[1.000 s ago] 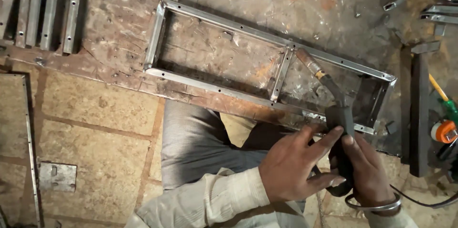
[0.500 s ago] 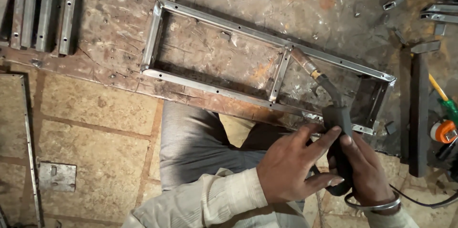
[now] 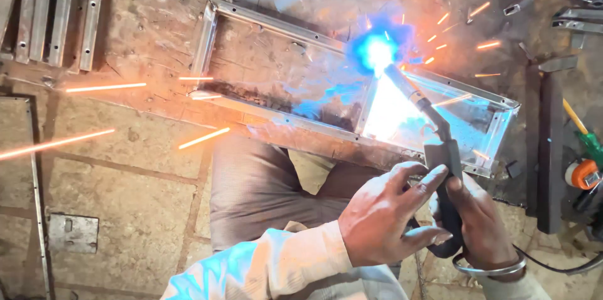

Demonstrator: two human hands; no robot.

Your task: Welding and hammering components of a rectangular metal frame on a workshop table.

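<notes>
A rectangular steel frame (image 3: 264, 22) lies on the stained floor in front of me. My right hand (image 3: 482, 223) grips the dark handle of a welding torch (image 3: 440, 149), whose nozzle reaches the frame's cross bar. A bright blue-white arc (image 3: 377, 50) burns at the tip and orange sparks fly outward. My left hand (image 3: 392, 219) rests against the torch handle from the left, fingers spread over it. A metal bangle sits on my right wrist. My knees, in grey trousers (image 3: 257, 193), are below the frame.
Several steel channel pieces (image 3: 53, 14) lie at the top left. A long dark bar (image 3: 549, 149) stands to the right, beside an orange-and-green tool (image 3: 584, 162). More metal strips (image 3: 575, 14) lie top right. A small flat plate (image 3: 73, 232) sits at the lower left.
The arc has struck: a blue flash and flying sparks now show at the torch tip on the cross bar. Both hands stay on the torch in the same place.
</notes>
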